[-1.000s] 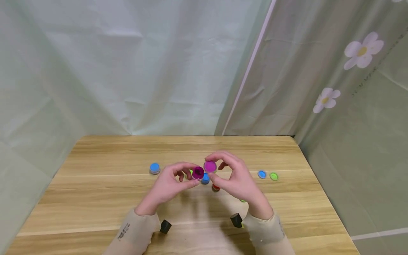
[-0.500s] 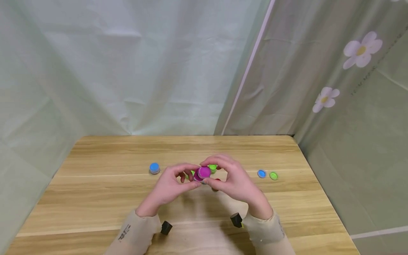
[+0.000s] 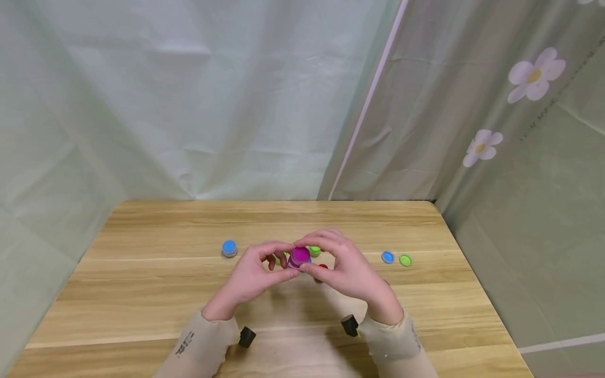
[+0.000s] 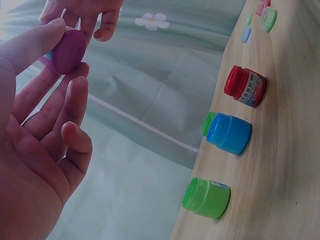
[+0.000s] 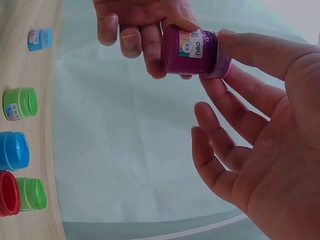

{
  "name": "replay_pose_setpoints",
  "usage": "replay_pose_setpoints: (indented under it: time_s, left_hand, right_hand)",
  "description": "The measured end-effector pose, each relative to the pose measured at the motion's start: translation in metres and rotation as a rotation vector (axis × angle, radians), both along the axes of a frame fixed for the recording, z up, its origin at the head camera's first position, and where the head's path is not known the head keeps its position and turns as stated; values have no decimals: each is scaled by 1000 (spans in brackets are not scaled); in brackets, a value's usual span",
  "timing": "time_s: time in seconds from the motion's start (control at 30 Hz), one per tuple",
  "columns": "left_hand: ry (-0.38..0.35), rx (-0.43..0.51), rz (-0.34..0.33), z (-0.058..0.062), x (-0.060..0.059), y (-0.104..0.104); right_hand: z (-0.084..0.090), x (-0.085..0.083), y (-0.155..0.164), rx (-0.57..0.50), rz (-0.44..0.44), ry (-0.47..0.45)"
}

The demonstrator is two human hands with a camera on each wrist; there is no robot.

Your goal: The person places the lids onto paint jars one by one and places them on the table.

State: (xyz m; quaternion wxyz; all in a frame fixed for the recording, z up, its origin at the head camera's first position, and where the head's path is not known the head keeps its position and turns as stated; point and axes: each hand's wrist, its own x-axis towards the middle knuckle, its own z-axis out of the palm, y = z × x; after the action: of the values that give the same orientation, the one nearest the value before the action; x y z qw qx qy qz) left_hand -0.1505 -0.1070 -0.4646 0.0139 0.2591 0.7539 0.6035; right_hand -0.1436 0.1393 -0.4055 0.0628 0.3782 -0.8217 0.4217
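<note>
Above the wooden table my left hand (image 3: 257, 273) pinches a small purple paint jar (image 5: 172, 52) between thumb and fingers. The jar lies tilted on its side in the right wrist view, its label facing that camera. My right hand (image 3: 347, 265) grips the purple lid (image 3: 301, 254) by its edge, and the lid sits over the jar's mouth. Beneath the hands stand open paint jars: a red jar (image 4: 247, 86), a blue jar (image 4: 230, 133) and a green jar (image 4: 207, 197). Another green jar (image 5: 32, 194) is partly hidden behind the red one.
To the left stands a blue jar with its lid on (image 3: 229, 249). A loose blue lid (image 3: 388, 257) and a green lid (image 3: 405, 260) lie on the right of the table (image 3: 439, 315). A curtain (image 3: 255, 105) hangs behind the table's far edge.
My right hand has brought the purple lid leftward and down from beside the jar onto its mouth. The left hand keeps its hold on the jar, nearly still.
</note>
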Motion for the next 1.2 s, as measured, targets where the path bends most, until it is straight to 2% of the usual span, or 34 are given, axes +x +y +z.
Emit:
replay_pose_setpoints:
  time_s: [0.57, 0.8, 0.9, 1.07, 1.2]
  left_hand:
    - [1, -53, -27, -1, -1, 0]
    - [-20, -56, -29, 0, 0, 1]
    - [0, -48, -41, 1, 0, 2]
    - [30, -37, -64, -1, 0, 2]
    - [6, -36, -48, -1, -1, 1]
  right_hand:
    - [1, 2, 2, 131, 3, 91]
    - [4, 6, 1, 200, -59, 135]
    - [3, 7, -1, 223, -87, 134]
    - [1, 7, -3, 215, -117, 158]
    - [1, 9, -4, 208, -152, 194]
